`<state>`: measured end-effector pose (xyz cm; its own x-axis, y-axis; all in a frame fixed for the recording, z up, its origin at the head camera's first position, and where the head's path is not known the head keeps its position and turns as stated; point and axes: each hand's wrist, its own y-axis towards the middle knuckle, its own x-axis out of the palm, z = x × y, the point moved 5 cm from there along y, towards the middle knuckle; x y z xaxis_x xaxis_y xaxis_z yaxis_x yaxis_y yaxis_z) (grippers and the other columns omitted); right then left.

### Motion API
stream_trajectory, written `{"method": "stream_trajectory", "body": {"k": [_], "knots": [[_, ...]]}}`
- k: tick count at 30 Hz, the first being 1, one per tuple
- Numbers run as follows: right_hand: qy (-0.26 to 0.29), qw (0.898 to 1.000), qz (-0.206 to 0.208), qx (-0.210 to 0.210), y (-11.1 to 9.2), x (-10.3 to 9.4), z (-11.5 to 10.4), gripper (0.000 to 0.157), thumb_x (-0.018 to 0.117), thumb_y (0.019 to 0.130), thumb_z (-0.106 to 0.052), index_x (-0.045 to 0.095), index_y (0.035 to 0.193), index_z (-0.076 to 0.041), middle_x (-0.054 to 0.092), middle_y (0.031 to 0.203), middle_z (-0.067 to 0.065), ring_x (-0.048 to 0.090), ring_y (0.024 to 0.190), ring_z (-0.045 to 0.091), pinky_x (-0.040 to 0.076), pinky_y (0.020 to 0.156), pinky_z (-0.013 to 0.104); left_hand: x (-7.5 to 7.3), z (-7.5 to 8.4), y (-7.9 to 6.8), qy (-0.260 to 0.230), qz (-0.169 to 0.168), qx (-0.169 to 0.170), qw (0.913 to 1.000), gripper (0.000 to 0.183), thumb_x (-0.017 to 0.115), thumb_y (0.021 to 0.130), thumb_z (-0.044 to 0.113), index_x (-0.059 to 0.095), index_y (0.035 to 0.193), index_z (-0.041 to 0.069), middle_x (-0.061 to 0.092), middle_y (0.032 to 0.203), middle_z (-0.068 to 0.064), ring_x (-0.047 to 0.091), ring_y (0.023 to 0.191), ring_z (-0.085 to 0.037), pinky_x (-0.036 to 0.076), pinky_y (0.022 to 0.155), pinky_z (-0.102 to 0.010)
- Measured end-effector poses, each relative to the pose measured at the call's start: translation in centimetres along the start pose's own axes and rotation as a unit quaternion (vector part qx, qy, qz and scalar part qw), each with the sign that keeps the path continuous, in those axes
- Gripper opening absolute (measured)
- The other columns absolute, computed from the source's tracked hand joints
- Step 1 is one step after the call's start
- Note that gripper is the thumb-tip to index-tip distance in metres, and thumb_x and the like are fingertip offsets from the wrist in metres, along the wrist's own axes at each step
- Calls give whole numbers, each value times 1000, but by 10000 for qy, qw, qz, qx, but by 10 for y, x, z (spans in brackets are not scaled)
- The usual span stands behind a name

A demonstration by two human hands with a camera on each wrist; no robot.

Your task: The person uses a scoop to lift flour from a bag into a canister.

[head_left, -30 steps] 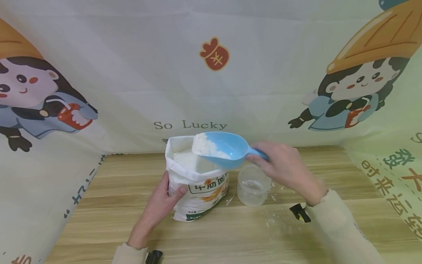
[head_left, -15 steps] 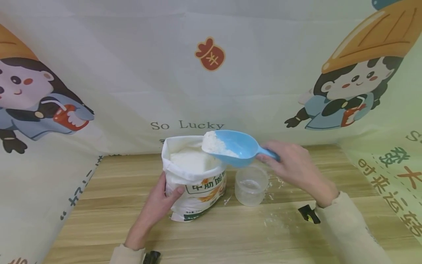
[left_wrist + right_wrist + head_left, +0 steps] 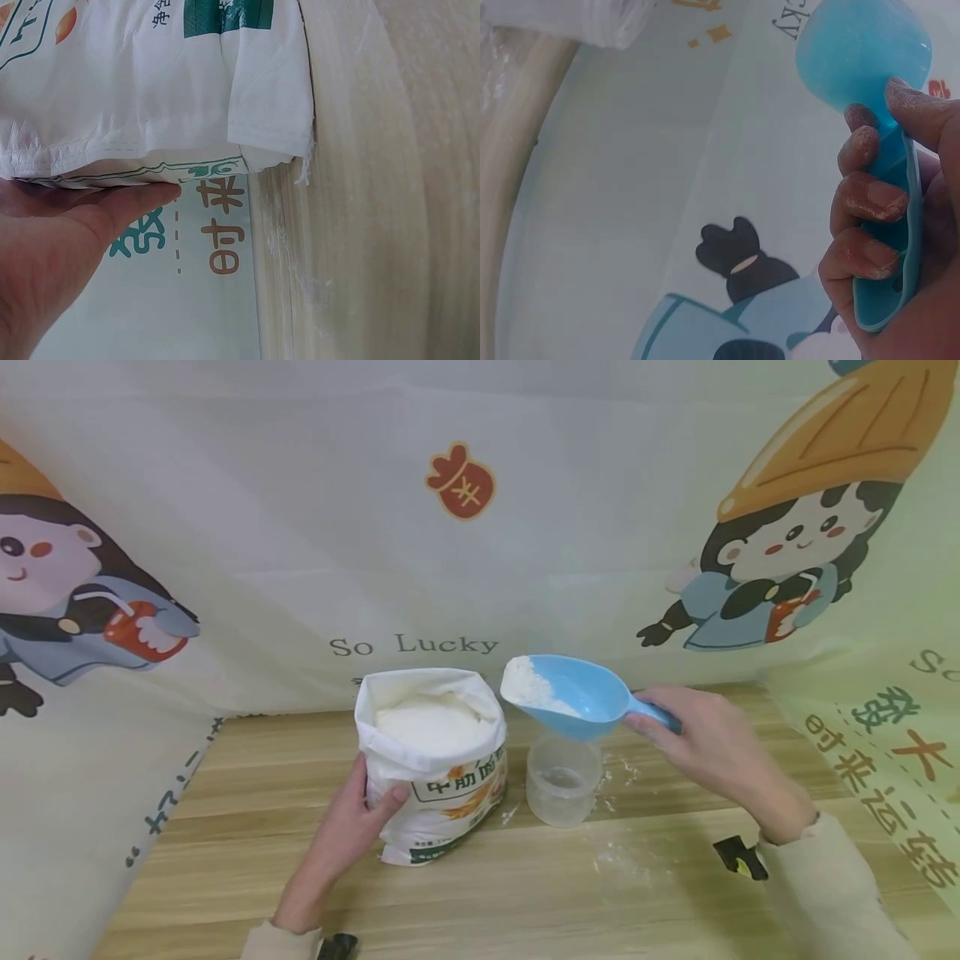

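In the head view a blue scoop [image 3: 588,689] with white flour [image 3: 528,683] heaped at its front is held up, level with the bag's top. My right hand [image 3: 712,735] grips its handle, fingers wrapped round it and dusted with flour in the right wrist view. A white flour bag [image 3: 442,802] stands on the table, its top folded back and flour showing inside. My left hand [image 3: 352,818] holds the bag's left side, thumb on the front; the other fingers are partly hidden. Right of the bag stands a clear plastic tub [image 3: 564,785], below the scoop, whose bowl overlaps its rim.
Spilled flour [image 3: 626,860] marks the wooden table [image 3: 525,910] around and in front of the tub. A printed cloth [image 3: 562,543] with cartoon figures hangs behind the table and along both sides.
My right hand has carried the loaded scoop rightward, from over the bag's mouth to above the tub. The left hand keeps its hold on the bag; the view has shifted slightly.
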<state>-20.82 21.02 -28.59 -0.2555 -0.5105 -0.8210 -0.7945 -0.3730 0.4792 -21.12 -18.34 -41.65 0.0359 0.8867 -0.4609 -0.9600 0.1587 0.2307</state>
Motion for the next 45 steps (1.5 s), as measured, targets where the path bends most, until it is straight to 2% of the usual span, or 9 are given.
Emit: {"method": "stream_trajectory", "body": {"k": [4, 9, 13, 21, 26, 30, 34, 39, 45], "knots": [[-134, 9999, -27, 48, -9, -2, 8, 17, 77, 94, -15, 75, 107, -4, 74, 90, 2, 58, 72, 15, 50, 66, 38, -3, 2, -1, 15, 41, -7, 10000, 64, 68, 103, 22, 34, 156, 9, 58, 140, -25, 60, 124, -42, 53, 97, -59], [-333, 9993, -141, 66, -23, -5, 19, 16, 78, 93, -15, 75, 107, -8, 73, 87, -3, 57, 70, 12, 49, 62, 36, -4, 2, -1, 47, 19, -36, 10000, 64, 67, 103, 23, 33, 156, 11, 57, 142, -25, 59, 125, -42, 53, 97, -60], [-526, 9980, -309, 172, -35, -6, 29, 22, 79, 93, -19, 75, 112, -9, 75, 91, -2, 57, 70, 11, 48, 59, 35, -4, 1, -2, 118, 4, -41, 9999, 65, 66, 103, 25, 32, 157, 11, 57, 142, -24, 59, 125, -43, 53, 97, -61], [-964, 9949, -291, 52, -50, -7, 40, 28, 82, 88, -20, 77, 113, -9, 77, 96, 3, 47, 60, 5, 39, 51, 26, -4, -1, -2, 136, 15, -8, 9999, 64, 66, 104, 25, 32, 156, 11, 57, 142, -25, 59, 125, -43, 52, 97, -62], [-1036, 9925, -633, 135, -53, -5, 44, 25, 80, 91, -24, 76, 112, -10, 74, 90, -1, 42, 58, 3, 35, 49, 24, -4, 0, -2, 23, 14, 31, 10000, 62, 67, 103, 20, 35, 155, 11, 59, 139, -23, 60, 123, -40, 52, 96, -58], [-1206, 9885, -893, 178, -54, -3, 44, 28, 79, 93, -27, 76, 114, -9, 77, 100, 6, 50, 61, 6, 40, 49, 26, -4, 1, -2, 1, 15, 59, 10000, 61, 67, 103, 20, 36, 154, 10, 59, 138, -23, 60, 123, -39, 52, 96, -57], [-1341, 9861, -970, 171, -53, -1, 42, 31, 78, 93, -29, 75, 116, -9, 77, 106, 12, 60, 64, 11, 45, 49, 29, -3, 0, -2, 23, 17, 7, 10000, 62, 68, 102, 21, 36, 154, 9, 59, 138, -24, 60, 123, -41, 52, 97, -58], [-1518, 9814, -1157, 190, -48, -1, 38, 29, 77, 94, -33, 75, 114, -12, 76, 98, 4, 62, 65, 14, 45, 47, 32, -2, -1, -1, 69, -11, -77, 9999, 64, 68, 103, 23, 33, 155, 10, 57, 141, -25, 58, 125, -43, 51, 98, -61], [-1894, 9730, -1321, -17, -41, -3, 32, 25, 75, 95, -33, 75, 111, -13, 64, 82, -7, 53, 58, 10, 40, 44, 31, -1, -1, -1, -38, -91, -44, 9999, 65, 67, 103, 24, 33, 157, 13, 56, 143, -22, 58, 127, -41, 51, 99, -61]]}}
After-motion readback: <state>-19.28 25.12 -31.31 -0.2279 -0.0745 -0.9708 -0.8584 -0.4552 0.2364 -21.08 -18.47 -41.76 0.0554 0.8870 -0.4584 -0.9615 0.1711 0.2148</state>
